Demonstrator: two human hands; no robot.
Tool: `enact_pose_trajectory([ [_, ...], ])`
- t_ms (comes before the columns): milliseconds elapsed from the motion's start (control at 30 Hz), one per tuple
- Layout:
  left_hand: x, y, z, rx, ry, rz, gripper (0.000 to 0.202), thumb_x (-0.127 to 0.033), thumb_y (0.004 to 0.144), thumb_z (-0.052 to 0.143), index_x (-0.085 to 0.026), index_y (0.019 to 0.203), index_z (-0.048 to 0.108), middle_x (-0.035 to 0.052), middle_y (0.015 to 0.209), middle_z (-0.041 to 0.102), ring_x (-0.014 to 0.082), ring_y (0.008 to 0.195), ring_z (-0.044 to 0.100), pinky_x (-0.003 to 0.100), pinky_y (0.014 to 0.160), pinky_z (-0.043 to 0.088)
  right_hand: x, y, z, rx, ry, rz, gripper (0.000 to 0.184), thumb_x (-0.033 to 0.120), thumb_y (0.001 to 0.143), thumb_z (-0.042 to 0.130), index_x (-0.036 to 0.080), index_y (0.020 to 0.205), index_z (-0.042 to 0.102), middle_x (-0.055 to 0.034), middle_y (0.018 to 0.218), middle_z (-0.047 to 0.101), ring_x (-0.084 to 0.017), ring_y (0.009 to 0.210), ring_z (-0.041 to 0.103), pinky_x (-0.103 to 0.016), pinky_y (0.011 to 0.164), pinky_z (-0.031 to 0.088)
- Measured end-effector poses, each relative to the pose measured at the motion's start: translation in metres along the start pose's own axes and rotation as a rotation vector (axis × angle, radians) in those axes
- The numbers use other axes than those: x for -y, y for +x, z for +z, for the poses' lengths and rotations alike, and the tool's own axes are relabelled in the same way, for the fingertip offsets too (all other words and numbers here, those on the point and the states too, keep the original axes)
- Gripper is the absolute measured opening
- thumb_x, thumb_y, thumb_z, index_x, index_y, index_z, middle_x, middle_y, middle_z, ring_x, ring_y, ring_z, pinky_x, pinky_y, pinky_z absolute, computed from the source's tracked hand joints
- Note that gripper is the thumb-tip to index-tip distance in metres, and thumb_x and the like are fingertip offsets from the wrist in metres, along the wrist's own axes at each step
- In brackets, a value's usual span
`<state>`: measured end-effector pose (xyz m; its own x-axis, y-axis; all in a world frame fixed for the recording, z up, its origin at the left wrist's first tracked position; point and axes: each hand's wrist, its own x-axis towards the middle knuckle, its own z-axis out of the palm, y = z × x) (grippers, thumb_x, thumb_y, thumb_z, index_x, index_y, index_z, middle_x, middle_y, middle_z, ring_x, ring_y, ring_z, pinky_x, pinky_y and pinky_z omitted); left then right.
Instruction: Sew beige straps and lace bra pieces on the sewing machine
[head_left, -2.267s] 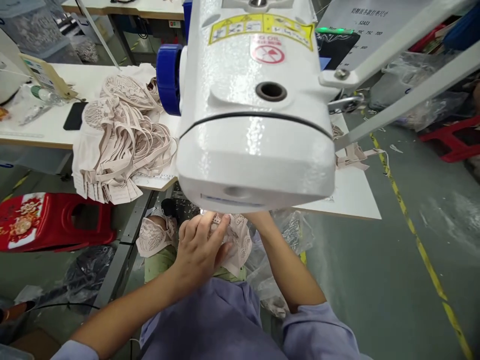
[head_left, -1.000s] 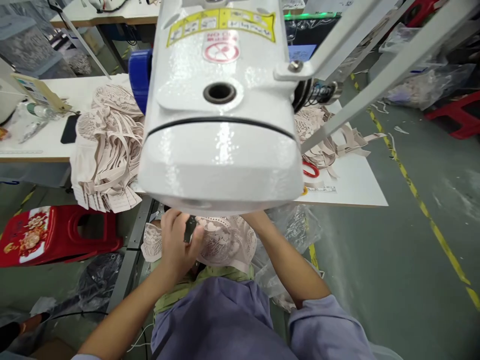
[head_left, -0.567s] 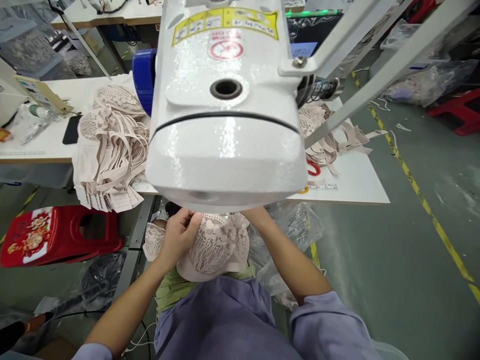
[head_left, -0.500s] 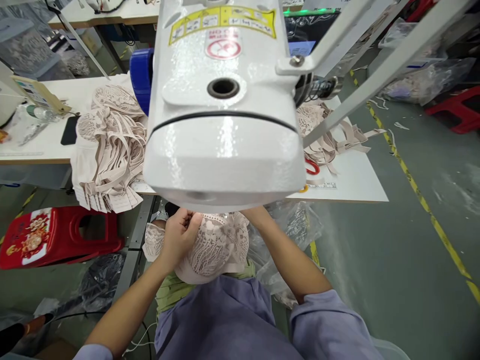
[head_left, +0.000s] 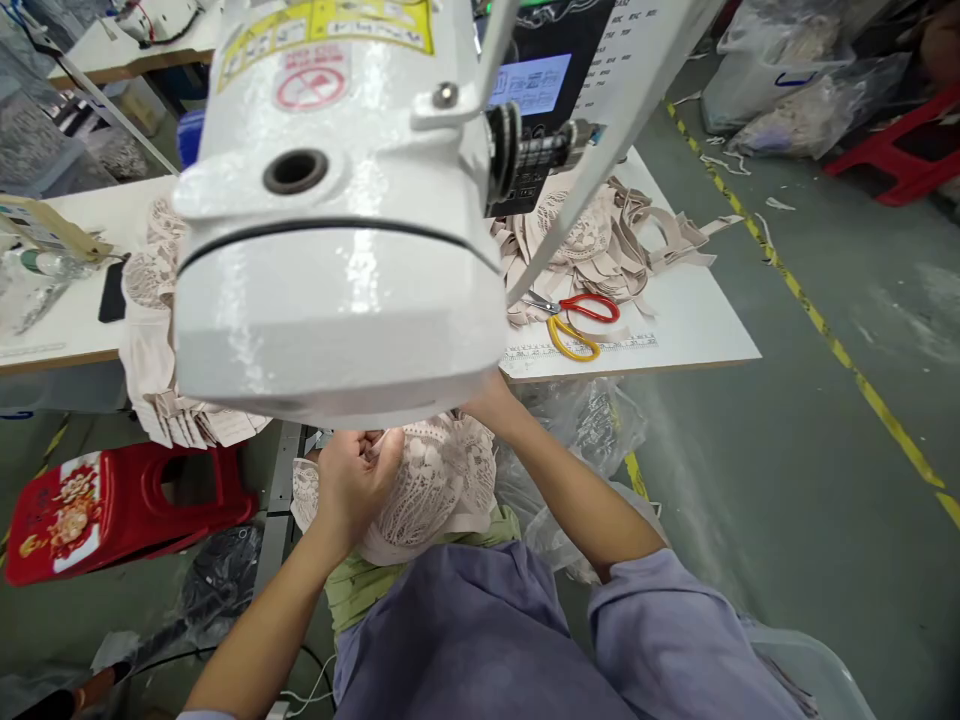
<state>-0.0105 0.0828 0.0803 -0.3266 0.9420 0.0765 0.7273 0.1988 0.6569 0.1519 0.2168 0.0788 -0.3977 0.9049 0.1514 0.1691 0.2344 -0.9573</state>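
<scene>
A beige lace bra (head_left: 431, 480) hangs over my lap, below the head of a white sewing machine (head_left: 337, 320). My left hand (head_left: 358, 480) pinches the bra's upper edge, thumb and fingers pressed together on the fabric. My right hand (head_left: 487, 400) reaches under the machine head at the bra's right side. Its fingers are hidden by the machine, so their grip does not show. The needle area is also hidden behind the machine head.
Beige lace bras (head_left: 169, 330) lie piled left of the machine, more bra pieces (head_left: 585, 240) to the right. Red-and-yellow-handled scissors (head_left: 574, 320) lie near the table's front edge. A red stool (head_left: 135, 510) stands at lower left. A dark phone (head_left: 112, 290) rests on the table.
The view has swung right, so the machine sits further left and the scissors and control screen show more. Both hands stay at the bra with little visible change.
</scene>
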Motion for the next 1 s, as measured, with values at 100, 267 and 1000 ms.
enact_pose_trajectory([
  [100, -0.004, 0.001, -0.004, -0.006, 0.055, 0.030, 0.029, -0.046, 0.084, 0.064, -0.019, 0.090, 0.056, 0.0028, 0.076, 0.067, 0.0168, 0.065, 0.063, 0.027, 0.061, 0.043, -0.004, 0.003, 0.002, -0.056, -0.122, -0.034, 0.011, 0.008, 0.072, 0.059, 0.018, 0.077, 0.061, -0.0079, 0.101, 0.057, -0.024, 0.090, 0.057, -0.039, 0.079, 0.048],
  [267, -0.004, 0.010, -0.012, 0.136, -0.043, -0.053, 0.041, -0.052, 0.085, 0.062, -0.017, 0.106, 0.058, 0.0073, 0.098, 0.071, 0.0169, 0.066, 0.061, 0.029, 0.065, 0.046, -0.005, 0.003, 0.005, -0.080, -0.103, -0.077, 0.009, 0.012, 0.075, 0.058, 0.018, 0.081, 0.060, -0.0049, 0.097, 0.056, -0.019, 0.080, 0.053, -0.032, 0.070, 0.042],
  [1000, 0.053, -0.078, 0.047, 0.994, -0.502, -0.169, 0.057, -0.074, 0.068, 0.064, -0.017, 0.064, 0.059, 0.0019, 0.068, 0.058, 0.0193, 0.070, 0.054, 0.030, 0.069, 0.044, -0.081, -0.118, -0.012, -0.451, 0.673, 0.513, 0.032, 0.044, 0.068, 0.072, 0.020, 0.071, 0.052, 0.0000, 0.067, 0.059, -0.012, 0.059, 0.053, -0.025, 0.055, 0.048],
])
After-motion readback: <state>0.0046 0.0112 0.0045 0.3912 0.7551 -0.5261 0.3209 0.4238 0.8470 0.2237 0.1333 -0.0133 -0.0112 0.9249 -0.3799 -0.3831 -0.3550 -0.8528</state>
